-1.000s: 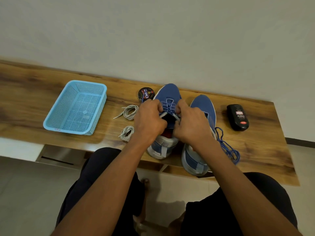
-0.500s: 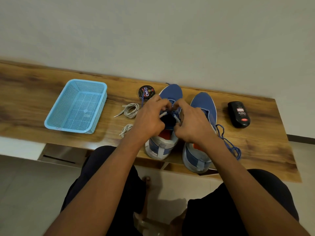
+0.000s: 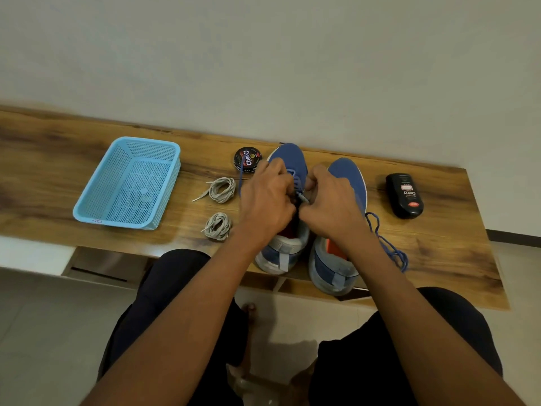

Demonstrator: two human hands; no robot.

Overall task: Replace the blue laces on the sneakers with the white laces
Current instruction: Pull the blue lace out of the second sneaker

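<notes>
- Both hands work over the left blue knit sneaker. Its long axis runs away from the person; the blue lace lies directly under the fingers.
- Left hand and right hand have fingers curled, pinching that lace; equally near.
- Count: two sneakers, the right blue sneaker already unlaced; one loose blue lace beside it; two coiled white laces on the wooden worktop, left of the hands.

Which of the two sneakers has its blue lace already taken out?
The right sneaker: its blue lace lies loose on the bench beside it. The left sneaker still has lace threaded, and both hands are working there.
</notes>
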